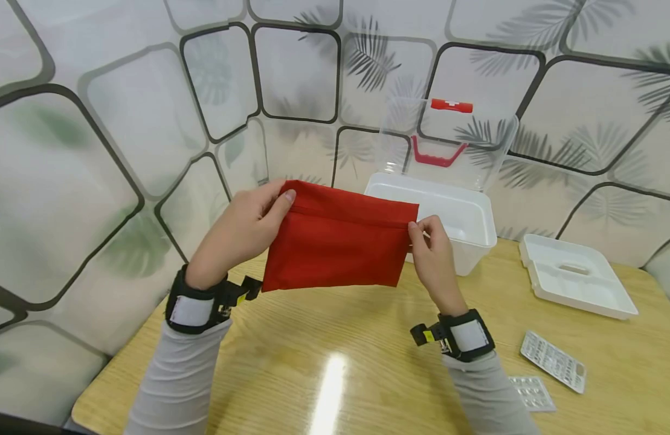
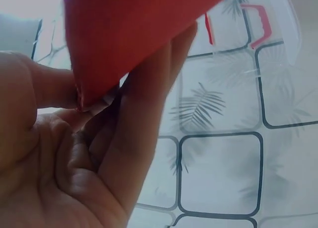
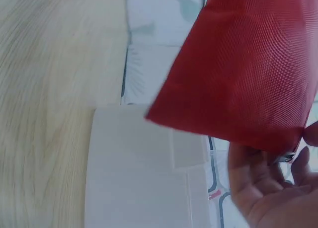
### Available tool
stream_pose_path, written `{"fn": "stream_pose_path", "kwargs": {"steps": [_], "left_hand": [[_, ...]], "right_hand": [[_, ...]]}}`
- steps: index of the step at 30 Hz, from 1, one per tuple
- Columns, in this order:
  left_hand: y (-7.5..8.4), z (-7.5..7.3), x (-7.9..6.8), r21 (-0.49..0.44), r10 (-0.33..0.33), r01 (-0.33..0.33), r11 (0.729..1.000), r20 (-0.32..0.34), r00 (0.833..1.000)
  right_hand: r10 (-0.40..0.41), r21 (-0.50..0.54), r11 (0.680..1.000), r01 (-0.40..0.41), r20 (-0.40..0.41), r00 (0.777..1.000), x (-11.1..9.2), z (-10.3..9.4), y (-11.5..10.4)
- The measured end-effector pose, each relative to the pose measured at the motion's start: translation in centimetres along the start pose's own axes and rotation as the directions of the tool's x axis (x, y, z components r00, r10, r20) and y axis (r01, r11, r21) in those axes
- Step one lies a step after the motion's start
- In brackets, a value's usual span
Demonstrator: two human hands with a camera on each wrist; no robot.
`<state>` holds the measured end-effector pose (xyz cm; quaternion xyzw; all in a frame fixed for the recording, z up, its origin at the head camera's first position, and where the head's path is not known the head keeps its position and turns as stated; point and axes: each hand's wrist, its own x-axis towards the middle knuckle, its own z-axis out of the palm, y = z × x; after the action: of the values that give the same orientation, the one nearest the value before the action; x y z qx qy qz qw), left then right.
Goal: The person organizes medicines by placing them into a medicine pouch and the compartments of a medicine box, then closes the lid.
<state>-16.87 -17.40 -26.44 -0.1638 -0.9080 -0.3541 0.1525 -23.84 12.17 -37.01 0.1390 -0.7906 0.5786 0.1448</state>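
A flat red fabric pouch with a seam along its upper part is held up above the table, stretched between both hands. My left hand pinches its upper left corner, thumb on the near face and fingers behind. At the right edge, just below the top corner, my right hand pinches the pouch between thumb and fingers. The left wrist view shows the pouch's corner between thumb and fingers. In the right wrist view the pouch hangs over the white box, with a small metallic piece at the pinched edge.
Behind the pouch stands a white box with its clear lid raised, bearing a red handle and red latch. Rightward on the wooden table lie a white tray and two blister packs, one silver, one partly behind the sleeve.
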Motion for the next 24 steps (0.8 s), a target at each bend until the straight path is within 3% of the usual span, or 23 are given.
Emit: {"fn": "stream_pose_path", "kwargs": {"steps": [5, 9, 12, 17, 20, 24], "left_hand": [[-0.6, 0.2, 0.5, 0.005, -0.024, 0.024, 1.0, -0.026, 0.999], [-1.0, 0.5, 0.9, -0.009, -0.021, 0.02, 1.0, -0.041, 0.999], [-1.2, 0.9, 1.2, -0.041, -0.007, 0.005, 0.999, -0.056, 0.998], [-1.5, 2.0, 1.8, -0.134, 0.009, -0.008, 0.991, 0.011, 1.0], [-1.8, 2.9, 2.2, -0.199, -0.027, 0.047, 0.979, 0.101, 0.995], [-2.2, 4.1, 2.5, -0.306, -0.05, 0.119, 0.945, 0.225, 0.973]], "right_hand": [[0.047, 0.15, 0.988, -0.048, 0.012, 0.999, 0.2, -0.6, -0.3], [0.114, 0.175, 0.976, -0.131, 0.101, 0.988, 0.3, -1.1, -0.3], [0.124, 0.196, 0.969, -0.149, 0.132, 0.983, 0.4, -1.3, -0.4], [0.111, 0.32, 0.941, -0.11, 0.014, 0.994, 0.4, -1.9, -1.2], [0.116, 0.4, 0.913, -0.076, -0.078, 0.99, 0.5, -2.6, -1.9], [0.106, 0.46, 0.888, -0.015, -0.171, 0.98, 0.5, -3.9, -2.5]]}}
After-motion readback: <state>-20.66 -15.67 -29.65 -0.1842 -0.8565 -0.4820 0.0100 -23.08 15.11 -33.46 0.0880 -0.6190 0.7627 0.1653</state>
